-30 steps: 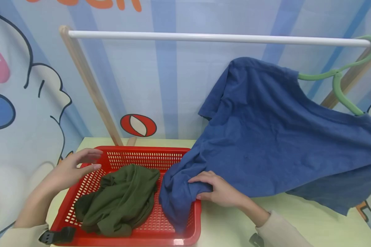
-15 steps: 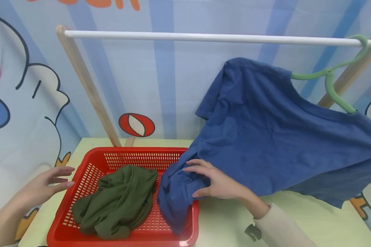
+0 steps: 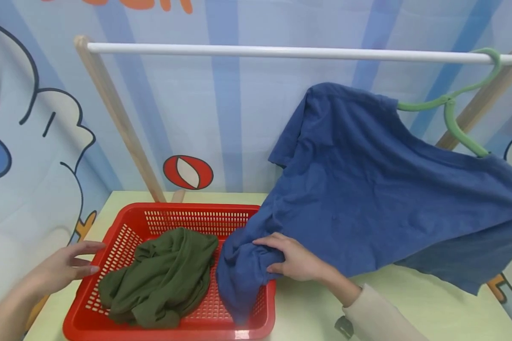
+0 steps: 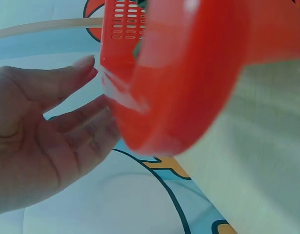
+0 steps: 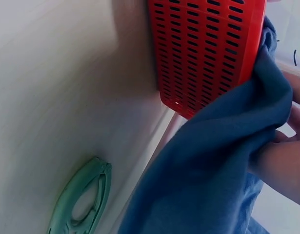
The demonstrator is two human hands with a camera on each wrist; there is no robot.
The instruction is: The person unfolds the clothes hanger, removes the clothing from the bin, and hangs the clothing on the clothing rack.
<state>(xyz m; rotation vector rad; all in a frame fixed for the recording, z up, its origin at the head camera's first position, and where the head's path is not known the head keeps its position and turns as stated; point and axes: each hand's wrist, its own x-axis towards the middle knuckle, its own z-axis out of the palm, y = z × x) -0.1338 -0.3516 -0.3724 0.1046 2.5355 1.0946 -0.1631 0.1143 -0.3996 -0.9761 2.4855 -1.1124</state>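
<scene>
A blue short-sleeved T-shirt (image 3: 367, 189) hangs at a slant from a green hanger (image 3: 461, 102), its lower part bunched inside a red slotted basket (image 3: 153, 334). On the bunched cloth rest the fingers of my right hand (image 3: 296, 258), thumb and fingers apart; the right wrist view shows a gap between them beside the blue cloth. My left hand (image 3: 61, 267) is at the basket's left rim, fingers spread and holding nothing. Its fingertips are partly hidden behind the rim in the left wrist view. A crumpled dark green garment (image 3: 162, 279) lies in the basket.
A white rail (image 3: 281, 51) on wooden posts (image 3: 119, 118) spans the back, with the hanger hooked at its right end. The basket stands on a pale yellow table (image 3: 324, 308). A green plastic piece like a hanger (image 5: 81, 197) shows in the right wrist view.
My left hand has moved left from above the basket to its left rim. The right hand lifted slightly off the blue cloth, then came down on it again.
</scene>
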